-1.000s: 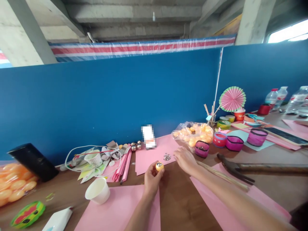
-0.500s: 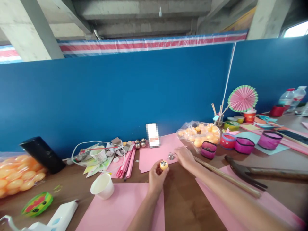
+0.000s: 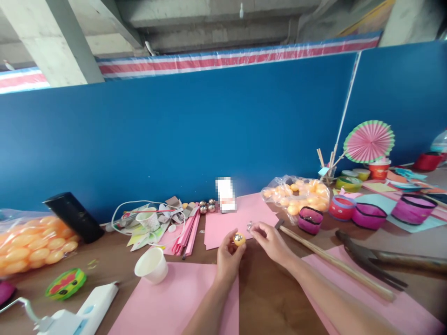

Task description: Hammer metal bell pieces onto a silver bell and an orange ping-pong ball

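My left hand (image 3: pixel 228 258) holds a small orange ball (image 3: pixel 239 240) in its fingertips, and shiny silver covers part of the ball's upper side. Just right of it, my right hand (image 3: pixel 272 242) has thumb and fingers drawn together in a pinch; whatever may be between them is too small to make out. Touching or close to those fingertips is a little pile of small silver pieces (image 3: pixel 249 225) near the front edge of a pink sheet (image 3: pixel 223 230). Several silver balls (image 3: pixel 207 206) lie behind, left of a blurred-out white upright object (image 3: pixel 226 195).
A white paper cup (image 3: pixel 151 266) stands on a pink sheet at left. Bags of orange balls (image 3: pixel 295 193) lie at the back and far left. On the right are a wooden stick (image 3: pixel 338 263), a hammer (image 3: pixel 370 256) and purple containers (image 3: pixel 310 220). A blue partition (image 3: pixel 209 130) rises behind.
My right hand has drawn back slightly from the silver pieces, its fingers now pinched and raised. The left hand still holds the ball in about the same place. The view has turned a little left.
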{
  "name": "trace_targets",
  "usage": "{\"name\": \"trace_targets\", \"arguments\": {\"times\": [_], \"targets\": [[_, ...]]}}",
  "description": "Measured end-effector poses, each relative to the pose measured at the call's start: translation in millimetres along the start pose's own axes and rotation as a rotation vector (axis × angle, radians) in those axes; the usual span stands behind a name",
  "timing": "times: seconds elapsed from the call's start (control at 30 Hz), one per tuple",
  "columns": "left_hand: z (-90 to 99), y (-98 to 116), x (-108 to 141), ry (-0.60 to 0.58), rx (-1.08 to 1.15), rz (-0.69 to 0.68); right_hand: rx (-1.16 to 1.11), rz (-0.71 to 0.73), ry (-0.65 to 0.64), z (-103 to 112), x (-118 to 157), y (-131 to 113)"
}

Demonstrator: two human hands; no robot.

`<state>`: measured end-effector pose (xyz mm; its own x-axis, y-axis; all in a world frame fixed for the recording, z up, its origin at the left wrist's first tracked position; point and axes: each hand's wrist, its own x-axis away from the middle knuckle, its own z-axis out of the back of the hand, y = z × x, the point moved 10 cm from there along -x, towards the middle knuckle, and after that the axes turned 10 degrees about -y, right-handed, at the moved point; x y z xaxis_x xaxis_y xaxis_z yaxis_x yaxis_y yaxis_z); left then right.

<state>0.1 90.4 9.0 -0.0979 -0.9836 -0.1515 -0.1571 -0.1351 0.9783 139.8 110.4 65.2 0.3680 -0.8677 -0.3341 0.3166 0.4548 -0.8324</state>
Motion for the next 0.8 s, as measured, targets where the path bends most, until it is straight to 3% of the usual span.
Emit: {"name": "trace_targets", "arguments": {"times": [0.2,0.47,0.8], "targets": [[0.1,3.3,0.8,0.014,-0.016,0.008,-0.195,-0.025,0.005,-12.2,5.9,10.1],[3.4,-0.3,-0.8,0.037,-0.036,0.021,-0.479,-0.188,-0.045,-27.0,6.1,35.6],[1.4,-4.7,-1.3,0.017,-0.013,0.03,-0.522,-0.126,-0.099,-32.3,5.9,26.7]]}}
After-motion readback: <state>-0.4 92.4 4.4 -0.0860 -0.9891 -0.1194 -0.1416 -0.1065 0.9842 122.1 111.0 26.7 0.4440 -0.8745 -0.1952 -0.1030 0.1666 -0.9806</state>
